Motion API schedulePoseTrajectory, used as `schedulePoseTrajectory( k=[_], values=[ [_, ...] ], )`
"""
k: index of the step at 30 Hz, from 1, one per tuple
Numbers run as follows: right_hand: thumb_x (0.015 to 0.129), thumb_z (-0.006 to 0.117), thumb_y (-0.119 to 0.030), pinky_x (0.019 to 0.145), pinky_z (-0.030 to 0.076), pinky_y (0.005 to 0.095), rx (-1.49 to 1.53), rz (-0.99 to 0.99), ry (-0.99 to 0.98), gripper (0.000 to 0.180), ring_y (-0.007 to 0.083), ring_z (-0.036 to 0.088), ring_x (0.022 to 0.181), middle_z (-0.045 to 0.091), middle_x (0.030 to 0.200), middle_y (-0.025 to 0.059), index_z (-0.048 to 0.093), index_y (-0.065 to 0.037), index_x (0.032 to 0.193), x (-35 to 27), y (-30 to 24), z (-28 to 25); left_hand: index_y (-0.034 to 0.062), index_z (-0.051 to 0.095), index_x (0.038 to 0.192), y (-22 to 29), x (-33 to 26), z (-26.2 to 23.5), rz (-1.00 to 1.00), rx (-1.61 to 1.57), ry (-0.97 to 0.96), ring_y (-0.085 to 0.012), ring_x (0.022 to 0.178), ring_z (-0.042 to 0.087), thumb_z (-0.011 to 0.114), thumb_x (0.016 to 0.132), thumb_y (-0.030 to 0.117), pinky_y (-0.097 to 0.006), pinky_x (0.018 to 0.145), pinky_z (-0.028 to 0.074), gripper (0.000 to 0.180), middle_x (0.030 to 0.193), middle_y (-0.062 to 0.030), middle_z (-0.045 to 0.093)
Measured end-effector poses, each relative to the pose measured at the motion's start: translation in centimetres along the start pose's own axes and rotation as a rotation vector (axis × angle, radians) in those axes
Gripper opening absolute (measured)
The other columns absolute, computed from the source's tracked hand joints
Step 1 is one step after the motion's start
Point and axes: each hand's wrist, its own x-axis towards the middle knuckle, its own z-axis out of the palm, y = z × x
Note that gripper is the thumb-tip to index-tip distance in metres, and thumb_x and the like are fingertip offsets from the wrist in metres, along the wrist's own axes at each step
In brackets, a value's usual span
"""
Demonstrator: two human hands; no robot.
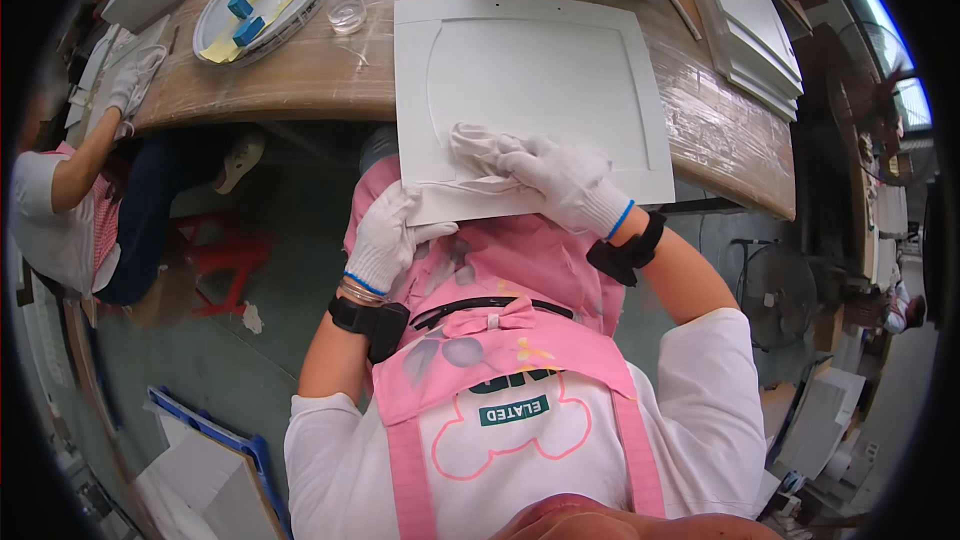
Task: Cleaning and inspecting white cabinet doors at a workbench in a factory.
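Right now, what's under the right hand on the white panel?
A crumpled white cloth lies under the gloved right hand, pressed on the white panel. The panel surface beneath cloth and hand is covered.

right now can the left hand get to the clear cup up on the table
Probably not as things stand: the left hand grips the white panel's near edge, and the clear cup stands well beyond its far corner; nothing blocks it, though.

The white panel (pixel 540 70) looks smooth and matt, like painted wood. The rag (pixel 478 148) is soft, crumpled cloth. Both gloves (pixel 385 240) are knitted fabric. Glossy, wrinkled plastic film covers the wooden tabletop (pixel 720 110).
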Motion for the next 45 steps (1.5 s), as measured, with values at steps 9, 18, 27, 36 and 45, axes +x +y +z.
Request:
schedulePoseTrajectory(
  k=[9, 18, 27, 36, 45],
  values=[
    [0.085, 0.056, -0.016, 0.088, 0.048, 0.0440, -0.154, 0.705, 0.320, 0.031, 0.0383, 0.062, 0.100, 0.066, 0.102, 0.0215, 0.064, -0.008, 0.114, -10.4, 11.1, -9.0, 0.0008, 0.043, 0.122, -1.7, 1.9, -2.4, 0.026, -0.008, -0.029, -0.0385, 0.104, 0.065, 0.043, 0.101, 0.011, -0.048, 0.082, 0.062, 0.024, 0.125, -0.0213, 0.054],
    [0.074, 0.067, -0.014, 0.073, 0.050, 0.0422, 0.048, -0.038, 0.100, 0.024, 0.0307, 0.064, 0.086, 0.063, 0.104, 0.0100, 0.065, -0.018, 0.097, -0.1, -1.1, 0.4, 0.0012, 0.041, 0.126, -2.4, 2.3, -2.1, 0.045, -0.046, 0.002, -0.0395, 0.107, 0.064, 0.040, 0.102, 0.012, -0.048, 0.081, 0.062, 0.026, 0.128, -0.0224, 0.053],
    [0.077, 0.065, -0.015, 0.073, 0.051, 0.0430, -0.293, 0.469, 0.168, 0.016, 0.0329, 0.062, 0.086, 0.063, 0.094, 0.0097, 0.064, -0.017, 0.093, -14.4, 13.7, -2.5, -0.0002, 0.039, 0.127, -2.6, 2.5, -1.9, 0.053, -0.005, 0.056, -0.0443, 0.099, 0.066, 0.045, 0.099, 0.015, -0.052, 0.075, 0.063, 0.033, 0.123, -0.0253, 0.056],
    [0.087, 0.059, -0.010, 0.095, 0.047, 0.0308, 0.893, 0.760, 0.452, 0.048, 0.0210, 0.061, 0.109, 0.062, 0.125, 0.0150, 0.052, 0.006, 0.131, -12.7, 12.8, -10.3, 0.0002, 0.044, 0.124, -1.2, 3.0, -2.7, 0.082, -0.067, -0.081, -0.0429, 0.103, 0.065, 0.050, 0.097, 0.015, -0.054, 0.075, 0.062, 0.031, 0.122, -0.0250, 0.057],
    [0.083, 0.065, -0.031, 0.092, 0.047, 0.0397, 0.150, 0.406, 0.195, 0.053, 0.0338, 0.058, 0.112, 0.054, 0.135, 0.0184, 0.057, -0.013, 0.132, -1.4, 12.3, -10.1, -0.0031, 0.046, 0.134, 4.9, 4.3, -0.3, 0.015, 0.394, 0.123, -0.0200, 0.084, 0.069, 0.058, 0.098, 0.027, -0.033, 0.069, 0.062, 0.048, 0.109, -0.0152, 0.065]
  ],
)
